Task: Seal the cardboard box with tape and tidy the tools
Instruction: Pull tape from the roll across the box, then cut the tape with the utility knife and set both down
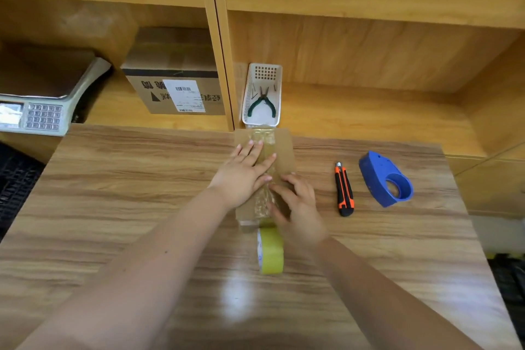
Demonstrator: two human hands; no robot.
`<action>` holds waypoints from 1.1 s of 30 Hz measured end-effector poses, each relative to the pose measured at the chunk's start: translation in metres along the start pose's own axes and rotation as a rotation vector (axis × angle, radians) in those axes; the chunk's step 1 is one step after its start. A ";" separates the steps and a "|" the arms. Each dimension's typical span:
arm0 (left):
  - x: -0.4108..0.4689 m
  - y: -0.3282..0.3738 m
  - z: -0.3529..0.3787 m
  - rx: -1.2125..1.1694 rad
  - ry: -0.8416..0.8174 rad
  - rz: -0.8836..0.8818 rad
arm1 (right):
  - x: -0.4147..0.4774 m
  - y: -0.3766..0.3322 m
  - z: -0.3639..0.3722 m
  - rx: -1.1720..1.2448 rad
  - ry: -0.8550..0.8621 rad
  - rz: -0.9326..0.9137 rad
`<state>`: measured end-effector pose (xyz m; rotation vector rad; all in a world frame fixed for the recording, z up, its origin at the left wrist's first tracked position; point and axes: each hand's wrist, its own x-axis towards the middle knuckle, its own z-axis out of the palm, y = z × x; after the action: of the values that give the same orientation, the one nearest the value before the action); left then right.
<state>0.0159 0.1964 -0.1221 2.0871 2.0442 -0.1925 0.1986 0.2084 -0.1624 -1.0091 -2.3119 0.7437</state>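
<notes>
Head view: cardboard box (284, 150) at table (113, 179) mid-far edge, long axis running away from the person; left hand (244, 173) flat, fingers spread on the tape strip (264, 196); right hand (298, 204) pressing, holding nothing; tape roll (270, 250) trailing off near end, nearer right hand

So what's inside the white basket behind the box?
The white basket holds green-handled pliers and a few loose nails. Its near end is hidden by the cardboard box.

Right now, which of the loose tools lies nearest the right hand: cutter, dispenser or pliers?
The orange-and-black utility knife, on the wooden table just right of the right hand. The blue tape dispenser lies farther right; the green-handled pliers sit in the white basket.
</notes>
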 end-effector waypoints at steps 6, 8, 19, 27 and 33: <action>-0.029 0.013 0.002 -0.500 0.442 -0.126 | -0.002 0.017 -0.027 0.191 0.138 0.130; -0.052 0.018 0.013 -0.827 0.563 -0.310 | -0.008 0.048 -0.036 0.219 0.175 0.389; -0.126 0.065 0.079 -1.398 0.271 -0.671 | 0.011 0.172 -0.029 -0.320 -0.185 1.035; -0.108 0.102 0.083 -1.665 0.177 -0.630 | 0.008 0.137 -0.035 0.252 0.002 1.200; -0.112 0.105 0.082 -1.690 0.152 -0.659 | -0.030 0.090 -0.089 1.091 -0.100 1.084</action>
<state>0.1222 0.0662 -0.1686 0.3901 1.6385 1.1623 0.3174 0.2615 -0.1632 -1.5327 -0.8554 2.1235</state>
